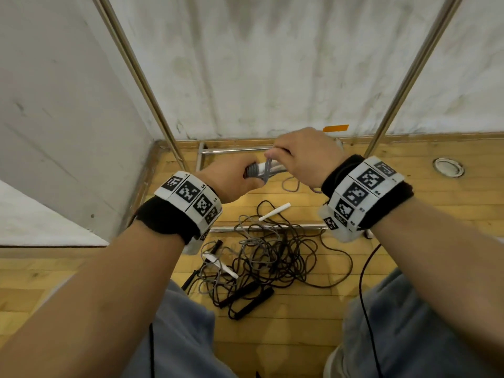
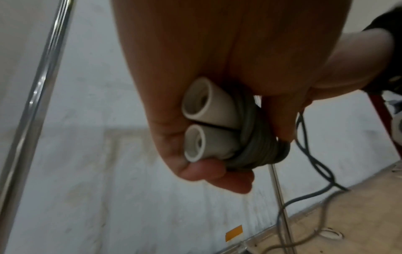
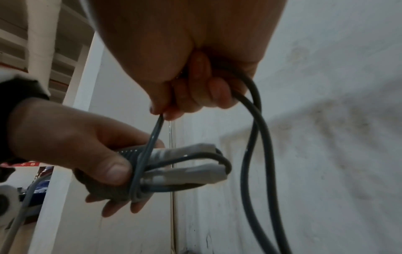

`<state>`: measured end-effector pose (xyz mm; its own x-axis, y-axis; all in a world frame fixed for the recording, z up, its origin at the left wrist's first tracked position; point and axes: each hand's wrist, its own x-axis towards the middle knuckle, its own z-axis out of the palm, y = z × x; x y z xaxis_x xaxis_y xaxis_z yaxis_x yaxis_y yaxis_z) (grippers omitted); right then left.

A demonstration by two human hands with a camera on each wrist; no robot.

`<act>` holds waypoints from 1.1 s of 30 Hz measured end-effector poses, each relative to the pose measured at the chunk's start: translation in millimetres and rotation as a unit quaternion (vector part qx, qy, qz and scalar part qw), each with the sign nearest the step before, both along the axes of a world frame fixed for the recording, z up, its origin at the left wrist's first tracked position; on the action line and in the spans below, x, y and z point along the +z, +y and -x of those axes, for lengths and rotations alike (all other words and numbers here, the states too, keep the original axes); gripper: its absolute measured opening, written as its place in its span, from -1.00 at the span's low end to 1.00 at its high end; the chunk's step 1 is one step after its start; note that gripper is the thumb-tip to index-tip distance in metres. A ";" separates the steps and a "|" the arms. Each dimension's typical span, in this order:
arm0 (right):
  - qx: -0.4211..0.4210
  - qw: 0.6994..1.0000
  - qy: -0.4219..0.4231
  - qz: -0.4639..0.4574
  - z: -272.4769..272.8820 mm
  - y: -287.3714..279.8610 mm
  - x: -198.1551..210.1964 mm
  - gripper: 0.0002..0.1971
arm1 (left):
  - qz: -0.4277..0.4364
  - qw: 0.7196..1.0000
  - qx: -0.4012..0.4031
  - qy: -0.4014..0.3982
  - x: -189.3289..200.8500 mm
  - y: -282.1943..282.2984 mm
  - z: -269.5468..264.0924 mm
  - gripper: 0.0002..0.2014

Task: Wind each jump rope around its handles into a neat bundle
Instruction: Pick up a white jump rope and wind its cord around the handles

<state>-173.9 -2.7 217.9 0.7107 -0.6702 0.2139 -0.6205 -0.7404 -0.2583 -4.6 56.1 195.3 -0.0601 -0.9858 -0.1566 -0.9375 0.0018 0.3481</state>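
1. The left hand [image 1: 231, 181] has its fingers [image 2: 219, 173] curled round a pair of white handles [image 2: 208, 120] laid side by side; several turns of grey rope [image 2: 256, 151] sit wound tight just beyond the thumb.
2. Between the two hands a fresh double strand [image 1: 267, 170] crosses the handles, drawn taut but not yet laid flat against the earlier turns.
3. The right hand [image 1: 302, 156] pinches that strand at the fingertips [image 3: 165, 111], the other fingers closed over a slack loop that hangs below the hand.
4. Judgement: this bundle is partly wound; the handle ends nearest the right fingers are bare, and a loose length trails to the floor [image 1: 409, 268].
5. Below both hands, on the floor, lies a tangled pile of ropes [image 1: 272, 257] with black handles [image 1: 251, 301] and white ones [image 1: 275, 211], none bundled. Most of the task appears outstanding.
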 end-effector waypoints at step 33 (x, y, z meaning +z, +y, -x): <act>-0.011 0.976 -0.146 -0.160 -20.4 12.5 -13.3 -0.64 | 0.279 0.914 0.170 0.239 28.8 -8.2 -12.6 -0.71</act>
